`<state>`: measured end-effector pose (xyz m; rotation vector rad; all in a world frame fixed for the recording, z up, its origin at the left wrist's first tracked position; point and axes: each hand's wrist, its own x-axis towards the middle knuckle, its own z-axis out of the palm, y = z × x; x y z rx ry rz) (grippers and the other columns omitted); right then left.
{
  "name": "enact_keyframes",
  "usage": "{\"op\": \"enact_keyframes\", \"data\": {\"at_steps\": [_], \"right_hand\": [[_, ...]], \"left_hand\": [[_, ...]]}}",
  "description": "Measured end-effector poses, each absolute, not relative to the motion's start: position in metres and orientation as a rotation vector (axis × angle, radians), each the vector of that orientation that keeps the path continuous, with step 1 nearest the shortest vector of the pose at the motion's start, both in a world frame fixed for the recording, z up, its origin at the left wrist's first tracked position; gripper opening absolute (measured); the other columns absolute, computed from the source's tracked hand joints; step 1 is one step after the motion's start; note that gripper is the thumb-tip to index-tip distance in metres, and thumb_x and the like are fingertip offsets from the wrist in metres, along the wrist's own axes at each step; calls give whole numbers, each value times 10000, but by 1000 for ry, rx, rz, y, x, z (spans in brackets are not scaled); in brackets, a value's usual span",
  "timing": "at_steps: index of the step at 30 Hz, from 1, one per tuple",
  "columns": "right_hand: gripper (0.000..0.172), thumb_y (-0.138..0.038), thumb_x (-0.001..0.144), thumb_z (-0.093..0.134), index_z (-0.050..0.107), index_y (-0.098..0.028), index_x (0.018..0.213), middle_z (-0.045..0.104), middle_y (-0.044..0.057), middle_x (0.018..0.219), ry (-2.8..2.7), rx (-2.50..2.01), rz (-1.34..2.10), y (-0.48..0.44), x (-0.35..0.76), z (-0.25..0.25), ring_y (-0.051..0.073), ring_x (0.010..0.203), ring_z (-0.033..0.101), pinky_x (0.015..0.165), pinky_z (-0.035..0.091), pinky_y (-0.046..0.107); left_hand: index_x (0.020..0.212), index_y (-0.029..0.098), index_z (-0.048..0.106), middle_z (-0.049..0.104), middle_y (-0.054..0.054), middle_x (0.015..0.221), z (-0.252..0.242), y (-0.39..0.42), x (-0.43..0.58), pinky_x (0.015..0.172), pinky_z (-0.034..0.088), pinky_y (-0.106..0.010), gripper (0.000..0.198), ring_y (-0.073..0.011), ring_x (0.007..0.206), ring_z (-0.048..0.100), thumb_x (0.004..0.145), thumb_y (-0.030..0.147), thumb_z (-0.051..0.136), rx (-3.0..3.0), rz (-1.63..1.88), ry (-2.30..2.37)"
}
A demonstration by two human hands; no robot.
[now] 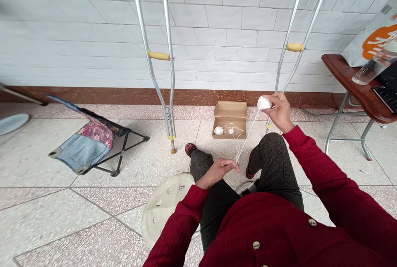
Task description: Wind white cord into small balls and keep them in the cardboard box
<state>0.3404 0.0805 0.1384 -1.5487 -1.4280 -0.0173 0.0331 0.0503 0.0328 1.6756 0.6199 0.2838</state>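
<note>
My right hand (279, 109) grips a white yarn ball (264, 102) between thumb and fingers, raised over the floor to the right of the box. From the ball a taut strand (249, 132) slants down to my left hand (221, 170), whose thumb and forefinger pinch it above my lap. Loose yarn ends hang near the pinch. On the floor ahead, an open cardboard box (230, 111) holds a larger yarn ball (218, 131), a smaller one (231, 131) and loose curls of yarn.
One crutch (169, 101) leans on the tiled wall at left, another (281, 60) behind my right hand. A folding chair (89, 143) is at left, a round plastic stool (164, 203) beside my left leg. On a brown table (350, 76) at right stand a bottle (372, 68) and a bag (362, 41).
</note>
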Motion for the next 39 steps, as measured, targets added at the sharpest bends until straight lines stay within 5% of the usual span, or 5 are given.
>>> {"op": "enact_keyframes", "data": {"at_steps": [8,17,21,27,39], "right_hand": [[404,-296,679,774,701,-188,1061,533,52,959,-1270,-1519,-357,82,398,210,162,766,553,636,521,335],[449,-327,707,757,648,-185,1118,456,110,1165,-1280,-1317,-273,72,429,295,138,703,624,500,546,299],[454,-240,685,770,653,-133,1110,492,114,1131,-1350,-1246,-15,73,386,280,144,725,621,526,562,309],[405,-214,629,789,715,-198,1027,530,28,903,-1539,-1362,91,76,314,228,174,798,559,654,536,346],[438,-126,624,742,717,-230,1049,551,20,909,-1690,-1395,176,85,284,186,173,801,564,701,465,297]], "left_hand": [[695,196,721,716,-31,750,17,123,-24,783,474,-304,338,-217,771,632,793,470,549,1876,393,979],[871,207,734,724,-73,1024,37,183,-29,892,451,-348,269,-280,983,636,793,398,562,2122,442,1250],[1152,199,655,701,-91,1100,45,174,12,948,433,-405,415,-306,1037,628,743,264,644,2098,473,1204],[1269,167,539,631,-109,1233,102,140,84,1010,414,-380,450,-245,1183,556,861,354,560,1663,934,807],[749,144,705,721,-72,811,130,74,123,983,405,-372,313,-241,986,639,856,414,589,1356,965,650]]}}
